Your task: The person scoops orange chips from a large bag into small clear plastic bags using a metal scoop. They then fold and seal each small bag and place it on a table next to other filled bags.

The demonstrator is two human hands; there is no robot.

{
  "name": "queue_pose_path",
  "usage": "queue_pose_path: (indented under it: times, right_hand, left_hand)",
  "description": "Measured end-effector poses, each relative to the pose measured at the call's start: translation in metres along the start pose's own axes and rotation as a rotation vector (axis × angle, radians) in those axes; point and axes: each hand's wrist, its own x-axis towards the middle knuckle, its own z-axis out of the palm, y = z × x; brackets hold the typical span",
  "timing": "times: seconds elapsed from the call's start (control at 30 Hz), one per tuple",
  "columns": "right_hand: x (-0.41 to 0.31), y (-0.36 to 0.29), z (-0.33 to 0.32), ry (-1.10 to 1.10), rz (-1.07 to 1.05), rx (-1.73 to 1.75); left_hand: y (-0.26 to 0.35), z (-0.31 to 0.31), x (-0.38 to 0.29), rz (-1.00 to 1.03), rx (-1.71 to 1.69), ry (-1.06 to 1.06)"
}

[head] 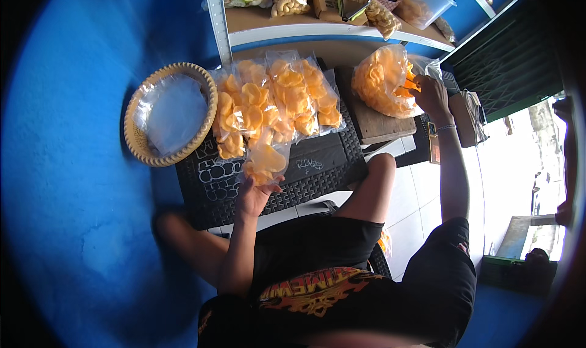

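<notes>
My left hand (254, 197) grips the lower end of a small clear plastic bag (265, 160) with pale orange crackers in it, above the front of a black woven-pattern table (316, 188). At the right, my right hand (430, 96) reaches to the mouth of a large clear bag of orange crackers (380, 85). A brighter orange item (409, 78) shows by its fingertips; whether the fingers hold it is hard to tell. That large bag rests on a wooden board (387, 128). Several filled cracker bags (284, 96) lie overlapping across the table.
A round woven basket (208, 124) with clear plastic bags (176, 110) stands at the left, near a blue wall (87, 165). Behind the table, a shelf (293, 30) carries bagged snacks and a plastic tub (423, 2). A cardboard box (463, 119) is beyond my right wrist.
</notes>
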Motion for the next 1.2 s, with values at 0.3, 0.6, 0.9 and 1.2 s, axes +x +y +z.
queue_pose_path:
  times: [0.3, 0.6, 0.9, 1.2]
  right_hand:
    - [0.019, -0.038, 0.046, 0.108, 0.083, -0.212]
    - [0.001, -0.025, 0.029, 0.117, 0.331, -0.258]
    - [-0.046, -0.012, -0.050, 0.140, 0.630, -0.128]
    - [-0.080, -0.085, -0.106, 0.067, 0.374, 0.572]
  left_hand:
    - [-0.001, 0.007, 0.001, -0.027, 0.062, 0.017]
    - [-0.001, 0.004, 0.000, -0.034, 0.078, 0.063]
    - [-0.002, 0.012, 0.006, 0.002, 0.178, 0.106]
    - [-0.003, 0.018, 0.007, 0.008, 0.251, 0.064]
